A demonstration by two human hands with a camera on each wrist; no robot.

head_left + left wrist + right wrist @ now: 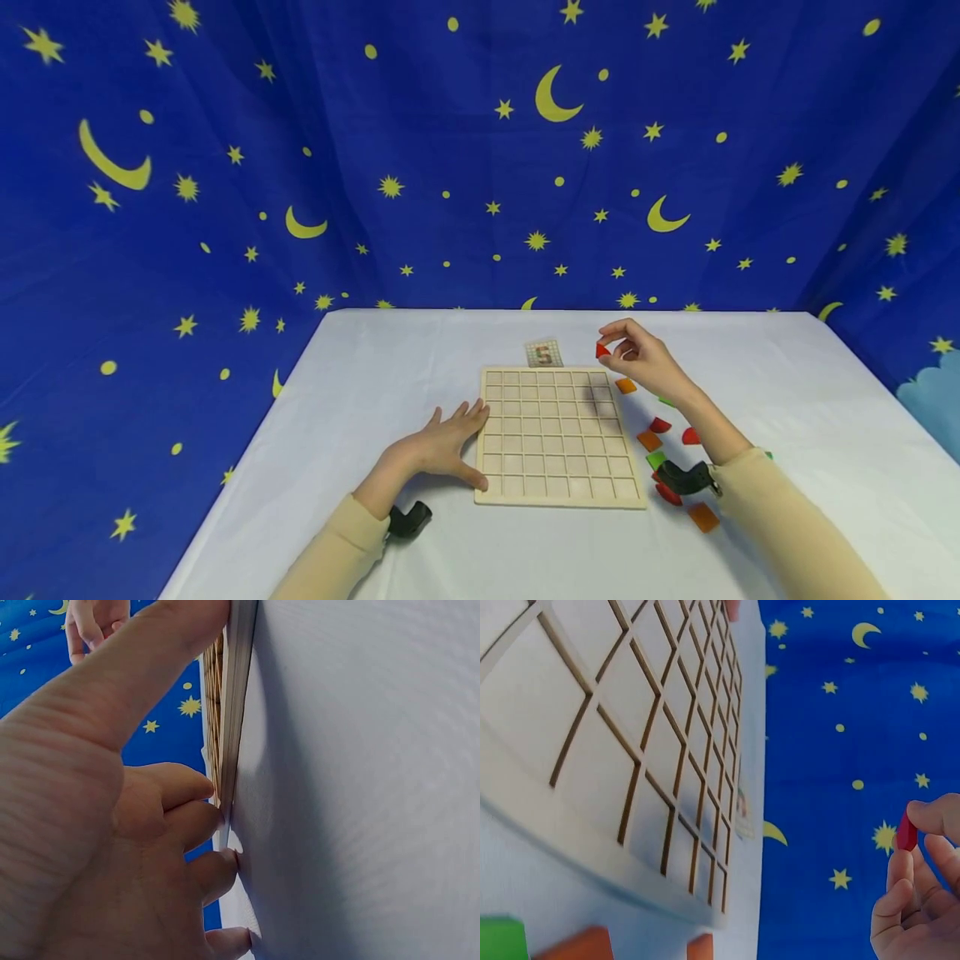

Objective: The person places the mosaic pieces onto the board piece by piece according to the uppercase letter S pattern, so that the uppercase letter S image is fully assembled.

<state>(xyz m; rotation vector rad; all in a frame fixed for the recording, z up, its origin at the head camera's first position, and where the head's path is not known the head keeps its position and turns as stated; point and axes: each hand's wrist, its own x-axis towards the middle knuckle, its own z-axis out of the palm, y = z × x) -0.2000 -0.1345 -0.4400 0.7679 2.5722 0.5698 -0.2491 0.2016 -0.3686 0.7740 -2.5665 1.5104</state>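
Observation:
A pale wooden grid board [558,437] lies flat on the white table, its square cells bare. My left hand [442,443] rests at the board's left edge, fingers spread and thumb touching the rim near the front corner. In the left wrist view, the thumb of that hand [97,802] meets the board's side [238,690]. Above the board's far right corner, my right hand [641,360] pinches a small red piece [602,351] between thumb and fingertip. The right wrist view shows the red piece [907,829] seen from its side, clear of the board.
A small card [543,353] with a grid and a coloured figure lies behind the board. Along the right side are scattered orange [703,517], red [691,436] and green [656,460] pieces, some partly hidden under the right arm. A blue star-patterned curtain [465,150] hangs behind.

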